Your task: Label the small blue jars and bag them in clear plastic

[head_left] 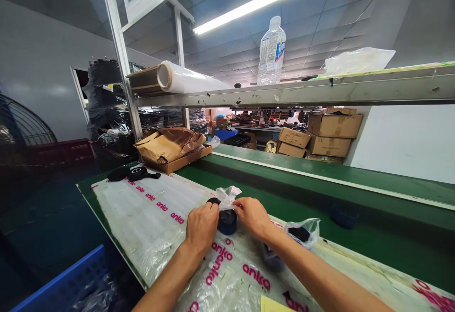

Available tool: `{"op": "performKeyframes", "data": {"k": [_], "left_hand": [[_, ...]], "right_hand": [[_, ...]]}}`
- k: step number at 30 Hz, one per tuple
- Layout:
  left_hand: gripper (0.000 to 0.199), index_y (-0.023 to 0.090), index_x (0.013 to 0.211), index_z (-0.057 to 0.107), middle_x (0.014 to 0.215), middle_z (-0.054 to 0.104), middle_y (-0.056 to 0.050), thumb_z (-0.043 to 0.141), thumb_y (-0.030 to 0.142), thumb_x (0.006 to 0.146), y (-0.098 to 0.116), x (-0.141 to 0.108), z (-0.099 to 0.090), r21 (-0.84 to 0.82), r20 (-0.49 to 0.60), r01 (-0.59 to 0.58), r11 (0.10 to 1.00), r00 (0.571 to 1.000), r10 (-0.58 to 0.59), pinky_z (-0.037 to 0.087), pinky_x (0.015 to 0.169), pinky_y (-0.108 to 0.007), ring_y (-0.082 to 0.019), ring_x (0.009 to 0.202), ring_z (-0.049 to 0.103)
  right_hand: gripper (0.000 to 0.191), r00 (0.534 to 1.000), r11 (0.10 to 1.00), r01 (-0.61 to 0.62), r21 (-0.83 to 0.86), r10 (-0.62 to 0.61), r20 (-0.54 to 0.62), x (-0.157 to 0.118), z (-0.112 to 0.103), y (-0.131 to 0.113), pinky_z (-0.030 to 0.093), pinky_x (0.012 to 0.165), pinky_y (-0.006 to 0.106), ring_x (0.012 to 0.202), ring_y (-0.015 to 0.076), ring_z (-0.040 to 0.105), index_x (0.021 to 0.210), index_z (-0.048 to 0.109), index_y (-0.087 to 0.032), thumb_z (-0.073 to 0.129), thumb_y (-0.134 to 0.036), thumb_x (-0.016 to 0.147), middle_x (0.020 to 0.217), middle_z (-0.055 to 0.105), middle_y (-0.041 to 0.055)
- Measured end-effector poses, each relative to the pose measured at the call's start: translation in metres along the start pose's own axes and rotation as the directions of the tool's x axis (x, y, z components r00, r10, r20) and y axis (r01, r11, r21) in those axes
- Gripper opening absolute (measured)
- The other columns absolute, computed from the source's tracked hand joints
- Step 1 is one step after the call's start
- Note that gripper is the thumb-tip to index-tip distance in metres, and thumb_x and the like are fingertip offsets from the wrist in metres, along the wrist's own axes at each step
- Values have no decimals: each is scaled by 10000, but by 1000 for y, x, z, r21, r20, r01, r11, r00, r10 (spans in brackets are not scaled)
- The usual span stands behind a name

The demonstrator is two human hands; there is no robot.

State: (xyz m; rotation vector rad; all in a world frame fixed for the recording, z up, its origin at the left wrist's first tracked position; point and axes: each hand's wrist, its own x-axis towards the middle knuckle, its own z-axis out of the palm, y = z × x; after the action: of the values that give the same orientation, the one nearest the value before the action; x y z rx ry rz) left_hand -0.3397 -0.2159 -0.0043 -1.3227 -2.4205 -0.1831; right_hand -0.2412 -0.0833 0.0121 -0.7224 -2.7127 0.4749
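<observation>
A clear plastic bag stands bunched at its top between my two hands. Inside or just under it sits a round black item with a blue lower rim; where bag and item part is hard to make out. My left hand is closed, fingertips pinched at the bag's left side beside a small black piece. From the right, my right hand pinches the bag's edge between thumb and fingers. Partly behind my right forearm lies another clear bag with a dark item in it.
Plastic sheeting printed "anko" covers the board beside a green conveyor belt. Black items and a cardboard tray with brown paper lie further left. A shelf spans above; a blue crate stands lower left.
</observation>
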Motion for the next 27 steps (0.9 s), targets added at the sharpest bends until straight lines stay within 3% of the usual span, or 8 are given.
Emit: {"op": "performKeyframes", "data": {"k": [7,13,19,27], "left_hand": [[287,175,987,648,970,687,-88,367,123,982,1,3,3,34,-7,-13,999,1000,14,489,766,-364,-275,929,670],[253,174,968,645,923,695,-80,394,141,978,-7,-6,12,27,27,1,1000,1000,-2,468,704,-325,-250,865,680],[283,217,947,643,936,692,-39,370,235,1021,-11,-16,13,-3,53,-19,1000,998,19,447,693,-274,-193,860,672],[244,208,965,658,953,680,-52,443,95,946,-12,-24,17,36,121,-153,988,982,148,481,760,-343,-244,888,658]], "right_hand": [[293,999,992,30,-126,-27,31,5,4,3,436,784,269,1021,246,706,942,760,-182,477,-128,891,1062,765,131],[313,996,988,44,-147,-31,86,-1,12,10,434,725,255,951,217,725,962,757,-206,463,-130,891,1013,781,100],[298,992,976,94,-195,-76,99,-12,0,8,441,735,271,912,231,725,934,759,-205,465,-165,909,968,782,109],[277,974,940,214,-265,-186,128,-28,-13,7,461,780,274,960,237,714,1014,736,-219,477,-170,928,1043,760,79]]}}
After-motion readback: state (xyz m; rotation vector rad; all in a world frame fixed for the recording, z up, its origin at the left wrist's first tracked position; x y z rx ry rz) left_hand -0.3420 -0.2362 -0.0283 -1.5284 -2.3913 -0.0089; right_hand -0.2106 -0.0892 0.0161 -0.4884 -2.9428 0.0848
